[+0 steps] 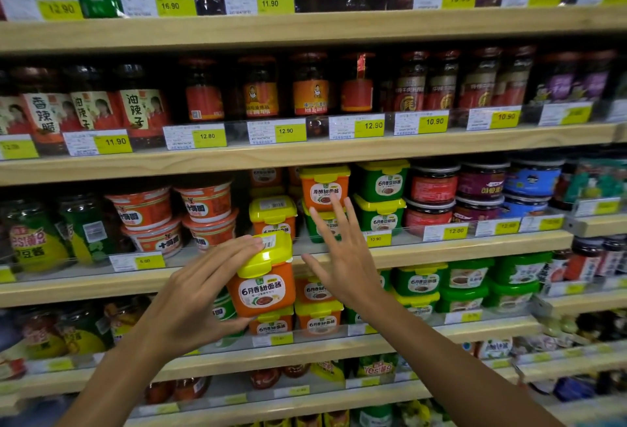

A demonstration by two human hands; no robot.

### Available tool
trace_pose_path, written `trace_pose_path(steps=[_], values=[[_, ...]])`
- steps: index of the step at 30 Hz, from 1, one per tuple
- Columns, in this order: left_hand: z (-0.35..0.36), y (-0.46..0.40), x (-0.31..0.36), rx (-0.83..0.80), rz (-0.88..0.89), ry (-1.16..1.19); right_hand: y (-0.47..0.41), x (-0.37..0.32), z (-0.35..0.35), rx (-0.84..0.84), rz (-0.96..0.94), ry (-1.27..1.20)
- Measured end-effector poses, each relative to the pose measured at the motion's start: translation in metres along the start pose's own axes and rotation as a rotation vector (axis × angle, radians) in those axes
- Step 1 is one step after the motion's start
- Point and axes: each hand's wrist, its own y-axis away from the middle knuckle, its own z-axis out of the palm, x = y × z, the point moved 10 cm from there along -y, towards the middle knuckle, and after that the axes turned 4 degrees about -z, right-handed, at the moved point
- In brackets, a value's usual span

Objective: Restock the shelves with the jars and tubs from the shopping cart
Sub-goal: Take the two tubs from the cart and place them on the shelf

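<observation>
While the left hand [196,294] grips the tilted orange tub [263,286], the open, empty right hand [342,250] reaches toward the shelf [475,247] gap just above.

Two bare forearms come into view, one from about 7 o'clock and the other from about 5 o'clock, and no sleeve, cuff, watch or band shows on either as far as the frame's lower edge. The left hand [190,294] is ungloved, its fingers long and slim with short, plain nails and no ring to be seen. The right hand [342,257] is likewise ungloved and ringless, with the same slender fingers.
</observation>
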Motion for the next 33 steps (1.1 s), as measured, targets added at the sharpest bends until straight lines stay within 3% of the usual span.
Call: trace_pose_path(steps=[19,22,24,28,30,33], values=[[-0.003,-0.006,-0.004,-0.019,-0.074,0.013,-0.013,0.016,0.016,-0.076,0.126,-0.035],[-0.004,-0.008,-0.006,-0.017,-0.084,0.014,-0.007,0.004,-0.006,0.01,0.109,-0.2],[-0.005,-0.009,-0.008,-0.021,-0.091,0.008,0.0,-0.009,-0.022,0.01,0.109,-0.449],[-0.004,-0.014,-0.01,-0.029,-0.088,-0.024,0.007,-0.05,-0.026,-0.229,0.164,-0.918],[-0.003,-0.017,-0.009,-0.033,-0.079,-0.023,0.007,-0.065,-0.026,-0.283,0.171,-0.997],[-0.002,-0.021,-0.008,-0.026,-0.066,-0.01,0.004,-0.069,-0.028,-0.237,0.201,-1.007]])
